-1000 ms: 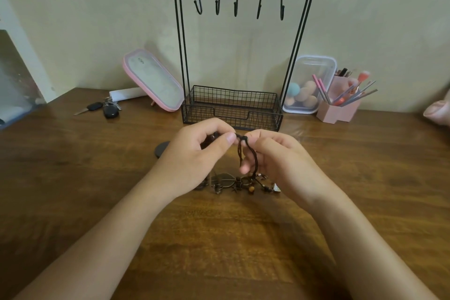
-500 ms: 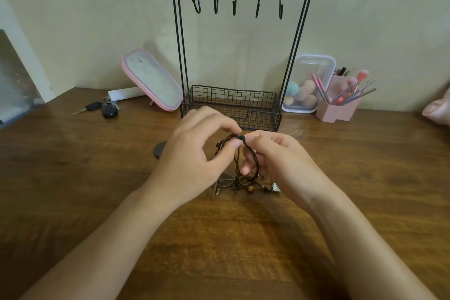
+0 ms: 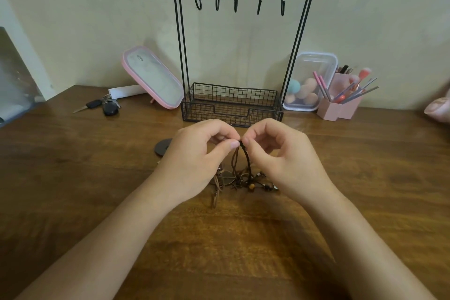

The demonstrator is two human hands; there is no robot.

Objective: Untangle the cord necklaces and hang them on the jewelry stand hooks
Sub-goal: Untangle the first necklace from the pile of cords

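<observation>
- The left hand (image 3: 194, 161) pinches the top of a dark cord between thumb and forefinger; the other fingers are curled.
- The right hand (image 3: 285, 161) pinches the same cord just beside the left fingertips, with its fingers curled in the same way.
- The two pinch points nearly touch, with a short dark knotted section of cord between them.
- The cord necklaces (image 3: 243, 173) form one tangled bunch. Several brown and black strands run down from the pinch points to the tabletop (image 3: 97, 178).
- The lower part of the bunch rests on the tabletop between the two hands: beads, small metal pendants and a ring-shaped pendant. One brown strand trails toward the viewer.
- The jewelry stand (image 3: 181, 56) stands upright behind the hands, against the wall.
- Five hooks (image 3: 235, 2) hang in a row from the stand's top bar.
- A wire basket (image 3: 231, 105) forms the base of the stand, just behind the fingers.
- A dark round disc (image 3: 163, 148) lies on the tabletop, partly hidden by the left hand.
- Left of the stand: a pink-framed mirror (image 3: 153, 78), tilted back, and a set of keys (image 3: 104, 107).
- Right of the stand: a clear container (image 3: 309, 83) holding makeup sponges, and a pink brush holder (image 3: 338, 109) beside it.
</observation>
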